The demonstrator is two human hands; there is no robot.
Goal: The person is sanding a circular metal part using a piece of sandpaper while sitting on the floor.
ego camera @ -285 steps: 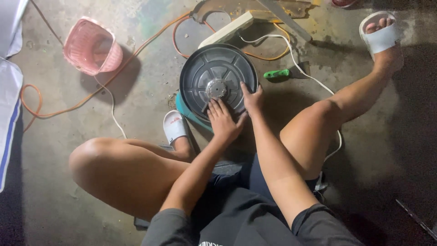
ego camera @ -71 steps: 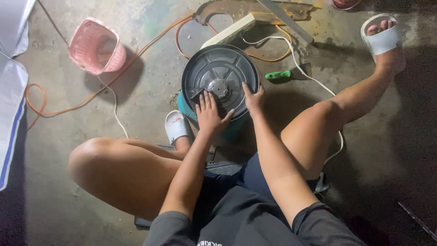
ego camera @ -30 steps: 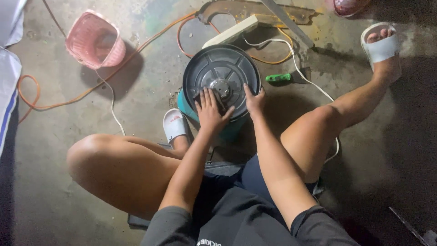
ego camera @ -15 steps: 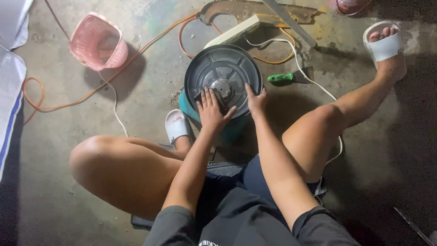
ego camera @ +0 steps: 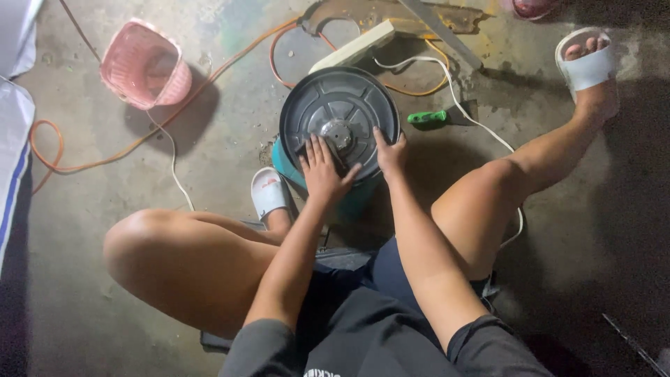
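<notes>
A dark grey round disc (ego camera: pixel 342 112) with ribs and a metal hub lies on top of a teal drum (ego camera: pixel 352 199) on the concrete floor between my legs. My left hand (ego camera: pixel 322 171) rests flat on the disc's near face, fingers spread toward the hub. My right hand (ego camera: pixel 389 152) grips the disc's near right rim, fingers curled over the edge.
A pink plastic basket (ego camera: pixel 143 64) lies on its side at the upper left. An orange cable (ego camera: pixel 125 150) and a white cable (ego camera: pixel 447 91) run over the floor. A green-handled tool (ego camera: pixel 429 116) and a white power strip (ego camera: pixel 352 45) lie behind the disc.
Both hands stay on the disc with hardly any shift; my left hand sits slightly nearer the hub than several seconds ago. The view has drifted a little.
</notes>
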